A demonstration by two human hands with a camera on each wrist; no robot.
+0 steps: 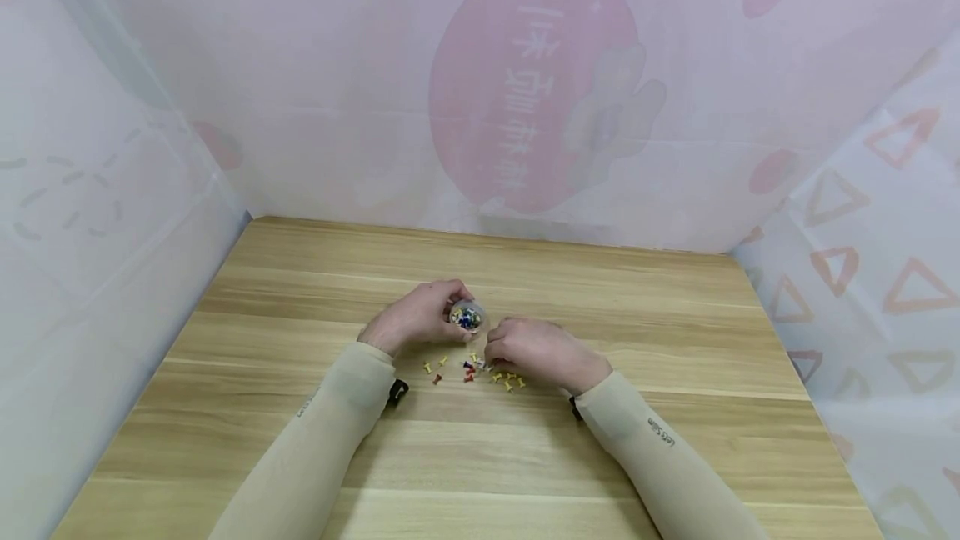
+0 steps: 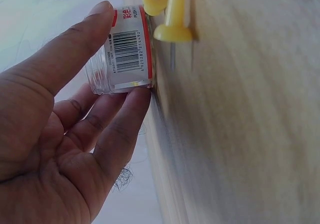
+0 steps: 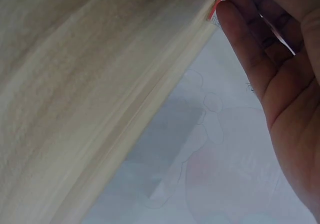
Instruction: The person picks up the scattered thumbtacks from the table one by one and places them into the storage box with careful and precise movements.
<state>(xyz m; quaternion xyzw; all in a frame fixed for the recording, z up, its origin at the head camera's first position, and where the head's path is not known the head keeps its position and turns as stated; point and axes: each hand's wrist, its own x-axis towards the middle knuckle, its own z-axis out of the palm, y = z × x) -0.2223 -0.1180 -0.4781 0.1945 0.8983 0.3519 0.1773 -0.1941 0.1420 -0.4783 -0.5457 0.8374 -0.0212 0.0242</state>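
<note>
My left hand (image 1: 422, 315) holds a small clear plastic jar (image 1: 468, 317) of push pins between thumb and fingers. In the left wrist view the jar (image 2: 127, 52) shows a white label with a barcode and a red band, and its base is at the wooden table. Mixed pins, blue and yellow among them, are inside. My right hand (image 1: 543, 350) is just right of the jar, low over scattered pins, its fingers bent downward. The right wrist view cuts off its fingertips, so I cannot tell whether a pin is pinched there. White pins (image 1: 482, 365) lie by those fingertips.
Loose push pins lie on the wooden table (image 1: 450, 457) in front of the jar: several yellow pins (image 1: 508, 385), some red pins (image 1: 437, 378) and a blue pin (image 1: 468, 365). Printed cloth walls (image 1: 360, 148) enclose the table's back and sides.
</note>
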